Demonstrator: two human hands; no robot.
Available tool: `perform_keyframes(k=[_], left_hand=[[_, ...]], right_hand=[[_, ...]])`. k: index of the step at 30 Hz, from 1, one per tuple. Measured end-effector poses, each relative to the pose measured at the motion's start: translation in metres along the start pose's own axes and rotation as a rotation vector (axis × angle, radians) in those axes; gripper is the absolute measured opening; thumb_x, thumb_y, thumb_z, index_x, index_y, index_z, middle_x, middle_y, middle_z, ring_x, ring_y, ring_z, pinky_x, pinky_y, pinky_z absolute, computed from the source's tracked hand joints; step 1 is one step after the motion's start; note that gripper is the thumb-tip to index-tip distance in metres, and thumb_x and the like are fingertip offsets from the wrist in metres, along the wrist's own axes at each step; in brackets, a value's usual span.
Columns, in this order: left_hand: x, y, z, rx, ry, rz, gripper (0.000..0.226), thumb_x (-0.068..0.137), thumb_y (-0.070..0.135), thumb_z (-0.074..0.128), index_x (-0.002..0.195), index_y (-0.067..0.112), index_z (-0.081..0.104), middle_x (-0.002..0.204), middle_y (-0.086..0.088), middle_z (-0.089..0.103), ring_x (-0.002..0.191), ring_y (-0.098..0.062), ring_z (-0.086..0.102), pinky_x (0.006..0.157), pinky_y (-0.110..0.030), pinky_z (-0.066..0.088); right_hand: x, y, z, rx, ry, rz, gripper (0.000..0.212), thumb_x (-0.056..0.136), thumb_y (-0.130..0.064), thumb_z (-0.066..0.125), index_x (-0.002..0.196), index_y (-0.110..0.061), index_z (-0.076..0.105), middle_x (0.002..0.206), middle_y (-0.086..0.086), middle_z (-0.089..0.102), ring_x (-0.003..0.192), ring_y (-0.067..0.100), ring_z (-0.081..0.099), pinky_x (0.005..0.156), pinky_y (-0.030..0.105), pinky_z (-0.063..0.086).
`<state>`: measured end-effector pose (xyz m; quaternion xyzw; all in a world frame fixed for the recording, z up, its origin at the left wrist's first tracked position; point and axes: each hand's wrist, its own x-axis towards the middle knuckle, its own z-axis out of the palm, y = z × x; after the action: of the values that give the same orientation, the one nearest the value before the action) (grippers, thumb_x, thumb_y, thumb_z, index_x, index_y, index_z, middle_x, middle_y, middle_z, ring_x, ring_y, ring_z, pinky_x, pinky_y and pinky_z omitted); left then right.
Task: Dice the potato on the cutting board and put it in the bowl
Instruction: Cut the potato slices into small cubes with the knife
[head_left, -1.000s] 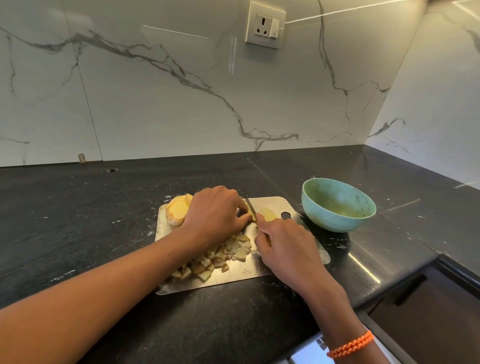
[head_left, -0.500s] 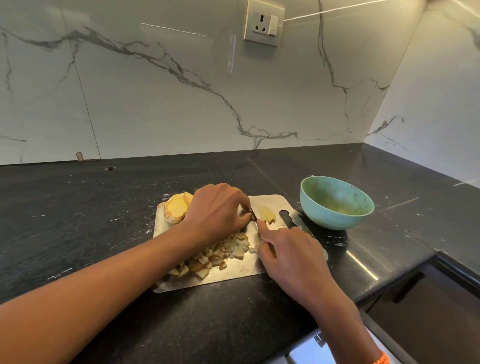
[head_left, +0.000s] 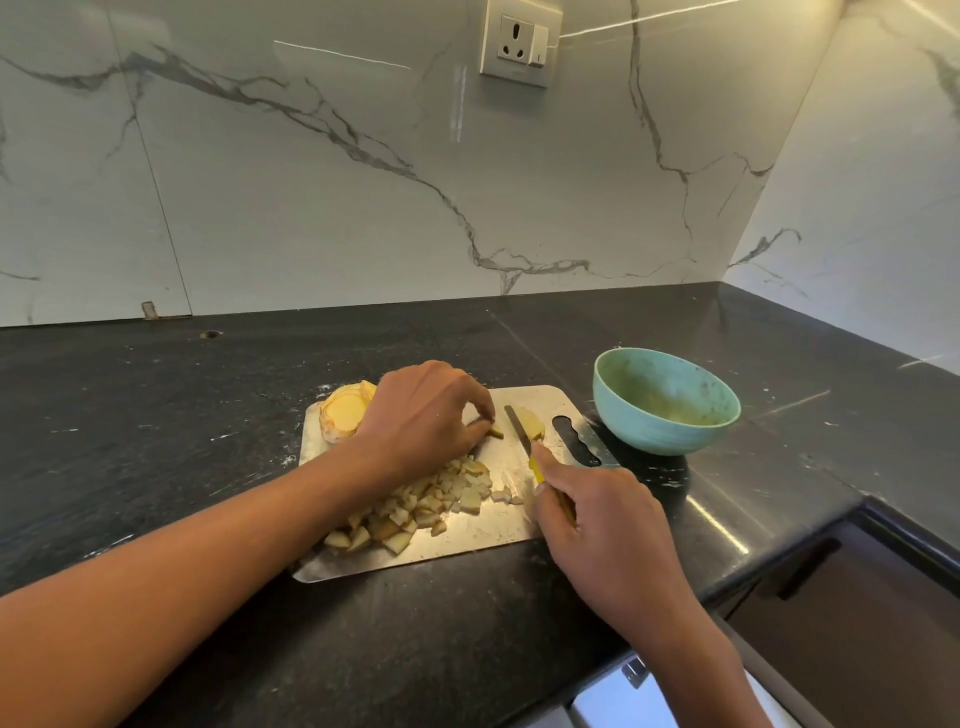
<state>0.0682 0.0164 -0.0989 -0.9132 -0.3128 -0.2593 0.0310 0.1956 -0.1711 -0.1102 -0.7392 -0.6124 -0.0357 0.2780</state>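
R hand grips yellow knife handle; blade rests on cutting board w/ potato slice just beside it. Diced potato pile mid-board. L hand pinches small potato strip. Uncut potato chunk at board's far-left corner. Bowl on desk, right of board.

L hand curled, fingertips pinching; R hand gripping, forefinger extended.

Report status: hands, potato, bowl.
Left hand pinches a potato strip on the cutting board; right hand grips the knife. Diced pile on board, uncut chunk behind. Bowl holds no dice. Nothing blocking.
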Motion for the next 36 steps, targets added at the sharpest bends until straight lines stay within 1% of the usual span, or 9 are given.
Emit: perform_keyframes(k=[3, 6, 11, 15, 19, 25, 30, 33, 36], left_hand=[[0.001, -0.001, -0.002, -0.008, -0.003, -0.010, 0.019, 0.096, 0.055, 0.068, 0.107, 0.042, 0.078, 0.119, 0.015, 0.074, 0.105, -0.010, 0.066, 0.073, -0.031, 0.057], [0.002, -0.004, -0.004, -0.034, 0.035, -0.071, 0.016, 0.095, 0.049, 0.071, 0.105, 0.041, 0.080, 0.113, 0.017, 0.076, 0.102, -0.011, 0.068, 0.074, -0.034, 0.058], [0.002, -0.011, -0.002, -0.010, 0.071, -0.181, 0.015, 0.096, 0.040, 0.069, 0.104, 0.035, 0.081, 0.100, 0.014, 0.078, 0.089, -0.012, 0.070, 0.073, -0.034, 0.060], [0.002, -0.010, 0.000, -0.015, 0.057, -0.161, 0.016, 0.097, 0.040, 0.070, 0.106, 0.033, 0.081, 0.104, 0.013, 0.077, 0.092, -0.011, 0.069, 0.069, -0.026, 0.053], [0.001, -0.009, 0.000, -0.017, 0.040, -0.156, 0.016, 0.097, 0.039, 0.070, 0.107, 0.033, 0.081, 0.106, 0.013, 0.077, 0.092, -0.010, 0.069, 0.066, -0.024, 0.046], [0.001, -0.008, -0.001, -0.057, 0.020, -0.155, 0.014, 0.095, 0.041, 0.072, 0.103, 0.036, 0.081, 0.106, 0.015, 0.077, 0.090, -0.009, 0.069, 0.070, -0.031, 0.058], [0.001, -0.006, 0.001, -0.104, 0.005, -0.061, 0.013, 0.094, 0.043, 0.073, 0.104, 0.041, 0.080, 0.114, 0.019, 0.075, 0.104, -0.008, 0.067, 0.077, -0.032, 0.057], [0.001, -0.008, 0.002, -0.109, -0.011, -0.012, 0.014, 0.093, 0.050, 0.072, 0.104, 0.044, 0.079, 0.117, 0.021, 0.074, 0.105, -0.006, 0.066, 0.077, -0.032, 0.059], [0.002, -0.009, 0.003, -0.046, 0.009, 0.033, 0.024, 0.092, 0.061, 0.067, 0.105, 0.044, 0.079, 0.118, 0.019, 0.075, 0.101, -0.009, 0.068, 0.072, -0.035, 0.061]], right_hand=[[0.007, -0.003, 0.003, -0.010, 0.038, 0.016, 0.046, 0.104, -0.033, 0.047, 0.150, -0.034, 0.050, 0.059, -0.010, 0.057, 0.057, 0.011, 0.052, 0.053, 0.028, 0.034], [0.020, -0.010, 0.007, -0.007, 0.029, 0.013, 0.045, 0.104, -0.032, 0.048, 0.149, -0.032, 0.051, 0.064, -0.012, 0.058, 0.059, 0.009, 0.049, 0.056, 0.030, 0.033], [0.032, -0.015, 0.014, -0.016, -0.017, -0.018, 0.045, 0.104, -0.032, 0.047, 0.149, -0.031, 0.052, 0.081, -0.006, 0.071, 0.067, 0.013, 0.056, 0.063, 0.037, 0.047], [0.030, -0.013, 0.013, -0.041, -0.009, -0.021, 0.045, 0.104, -0.033, 0.046, 0.149, -0.034, 0.051, 0.078, -0.007, 0.070, 0.066, 0.012, 0.057, 0.061, 0.037, 0.048], [0.031, -0.013, 0.015, -0.058, 0.003, -0.026, 0.045, 0.103, -0.033, 0.046, 0.148, -0.034, 0.052, 0.081, -0.006, 0.072, 0.065, 0.012, 0.057, 0.060, 0.036, 0.049], [0.032, -0.012, 0.017, -0.109, -0.037, -0.039, 0.048, 0.104, -0.035, 0.042, 0.151, -0.032, 0.048, 0.091, -0.004, 0.073, 0.075, 0.014, 0.063, 0.070, 0.041, 0.056], [0.038, -0.012, 0.015, -0.126, -0.102, -0.038, 0.048, 0.104, -0.035, 0.042, 0.151, -0.031, 0.048, 0.102, 0.000, 0.071, 0.093, 0.021, 0.063, 0.076, 0.041, 0.052], [0.040, -0.011, 0.016, -0.125, -0.116, -0.034, 0.048, 0.104, -0.037, 0.042, 0.151, -0.031, 0.048, 0.103, -0.001, 0.071, 0.092, 0.019, 0.064, 0.077, 0.041, 0.053], [0.042, -0.007, 0.018, -0.112, -0.131, -0.036, 0.046, 0.104, -0.037, 0.043, 0.148, -0.029, 0.052, 0.100, -0.003, 0.070, 0.087, 0.016, 0.063, 0.076, 0.041, 0.054]])
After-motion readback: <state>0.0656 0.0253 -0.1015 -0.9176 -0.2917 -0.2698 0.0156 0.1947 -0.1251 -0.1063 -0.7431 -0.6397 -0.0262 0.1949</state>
